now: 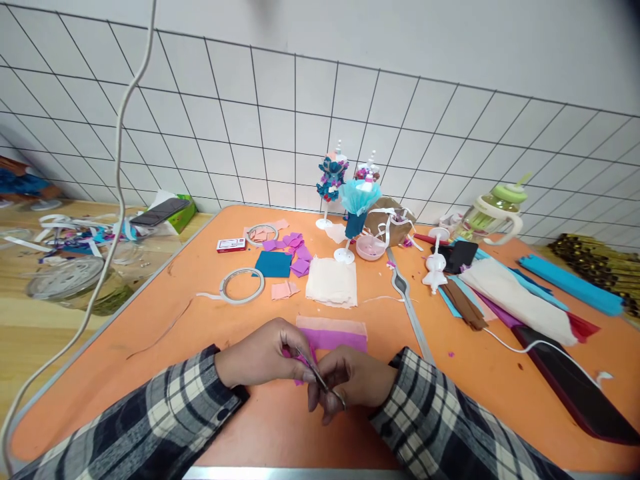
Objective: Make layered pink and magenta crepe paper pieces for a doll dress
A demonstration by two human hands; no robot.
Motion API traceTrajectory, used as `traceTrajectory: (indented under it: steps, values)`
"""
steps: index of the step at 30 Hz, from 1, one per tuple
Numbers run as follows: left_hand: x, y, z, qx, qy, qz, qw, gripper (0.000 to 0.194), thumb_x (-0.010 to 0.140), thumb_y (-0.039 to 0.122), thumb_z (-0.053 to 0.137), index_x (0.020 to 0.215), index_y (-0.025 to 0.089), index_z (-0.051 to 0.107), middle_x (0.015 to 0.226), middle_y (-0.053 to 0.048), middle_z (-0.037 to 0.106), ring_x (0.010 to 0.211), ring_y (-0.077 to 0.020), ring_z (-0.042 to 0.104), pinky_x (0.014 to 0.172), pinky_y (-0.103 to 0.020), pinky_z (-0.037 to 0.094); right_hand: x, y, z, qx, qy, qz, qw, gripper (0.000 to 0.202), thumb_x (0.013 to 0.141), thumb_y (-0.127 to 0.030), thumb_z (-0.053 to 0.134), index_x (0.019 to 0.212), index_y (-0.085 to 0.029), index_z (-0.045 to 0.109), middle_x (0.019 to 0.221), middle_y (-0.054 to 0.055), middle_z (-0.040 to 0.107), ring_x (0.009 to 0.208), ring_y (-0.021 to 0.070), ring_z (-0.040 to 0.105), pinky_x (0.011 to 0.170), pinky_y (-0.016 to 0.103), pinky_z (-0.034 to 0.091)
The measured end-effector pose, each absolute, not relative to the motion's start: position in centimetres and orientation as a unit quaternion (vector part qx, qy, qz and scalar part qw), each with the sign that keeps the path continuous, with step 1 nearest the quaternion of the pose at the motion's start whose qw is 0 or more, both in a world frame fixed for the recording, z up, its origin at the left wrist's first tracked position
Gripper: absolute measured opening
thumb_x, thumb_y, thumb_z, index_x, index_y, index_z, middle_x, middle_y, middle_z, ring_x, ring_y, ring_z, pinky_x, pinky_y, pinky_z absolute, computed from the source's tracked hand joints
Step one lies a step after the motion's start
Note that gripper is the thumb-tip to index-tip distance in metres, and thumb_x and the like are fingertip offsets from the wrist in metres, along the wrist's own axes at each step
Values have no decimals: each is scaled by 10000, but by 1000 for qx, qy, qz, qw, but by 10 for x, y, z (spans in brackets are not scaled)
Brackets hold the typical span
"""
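Note:
My right hand (345, 380) is closed around a small pair of metal scissors (319, 377), whose handle loop shows by the fingers. The scissors point up and left toward my left hand (273, 353). Between the thumb and fingers of that left hand is purple crepe paper (299, 357), partly covered by the fingers. Just beyond both hands, a purple strip (333, 339) lies flat with a pale pink strip (333, 325) along its far edge. Whether the blades are touching the paper, I cannot tell.
Farther back on the orange table (165, 380) lie cream paper squares (331, 282), a teal square (273, 264), purple pieces (301, 267) and a tape roll (243, 285). Paper-dressed figures (356, 207) stand behind. At right are crepe rolls (515, 293) and a bottle (487, 217).

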State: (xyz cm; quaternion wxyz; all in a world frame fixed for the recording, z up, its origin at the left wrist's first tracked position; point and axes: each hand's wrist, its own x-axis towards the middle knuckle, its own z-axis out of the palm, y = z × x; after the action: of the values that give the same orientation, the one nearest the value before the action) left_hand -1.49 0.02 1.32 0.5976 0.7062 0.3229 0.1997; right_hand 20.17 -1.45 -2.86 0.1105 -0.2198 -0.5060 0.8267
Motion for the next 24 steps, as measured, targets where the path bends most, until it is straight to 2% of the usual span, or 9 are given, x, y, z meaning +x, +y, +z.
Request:
traceTrajectory:
  steps: [2,7,14,17,20,22,24]
  values:
    - [-15,0,12,704,326,205,597,268,748,392,830,781,128,804,715,-68,759,673,-167,661,632,-233,511,201,-14,-28,-228,-512,819,120,598,549,-571,909,822,-74,720,685,8,612,594,88,606,604,211,536]
    - [-13,-1,9,693,336,224,597,305,758,417,824,716,119,774,628,-32,700,581,-125,581,566,-209,446,202,-11,-25,-188,-526,820,126,668,581,-676,847,846,-75,722,655,-15,546,566,87,558,591,259,560]
    - [-13,-2,14,669,314,274,616,536,799,649,706,782,113,714,681,-39,668,626,-138,577,602,-231,454,203,-6,-17,-252,-536,786,178,615,588,-662,849,780,-102,684,616,-26,536,511,79,531,462,194,461]
    - [-17,-3,17,661,299,281,628,599,792,691,681,939,113,734,811,-87,710,703,-180,622,629,-263,483,203,-5,-14,-242,-538,785,189,587,614,-641,848,783,-103,683,600,-28,528,514,80,524,443,184,451]
    - [-19,-3,17,651,299,312,624,686,789,750,629,1075,136,734,993,-136,730,872,-241,646,753,-329,515,203,-5,-17,-222,-534,791,198,590,637,-642,837,820,-102,686,611,-18,546,515,86,537,432,184,467]
    - [-20,-2,15,645,315,331,612,606,836,695,626,1069,148,741,1021,-131,735,916,-242,643,806,-337,507,204,-5,-20,-216,-528,796,201,608,646,-650,829,863,-99,693,637,-11,556,532,90,545,435,194,497]
    - [-18,-1,14,646,331,331,603,473,871,585,669,1027,147,752,953,-102,747,841,-206,643,768,-307,502,205,-5,-21,-213,-523,800,201,619,645,-654,828,883,-97,697,655,-10,550,556,90,543,444,200,524]
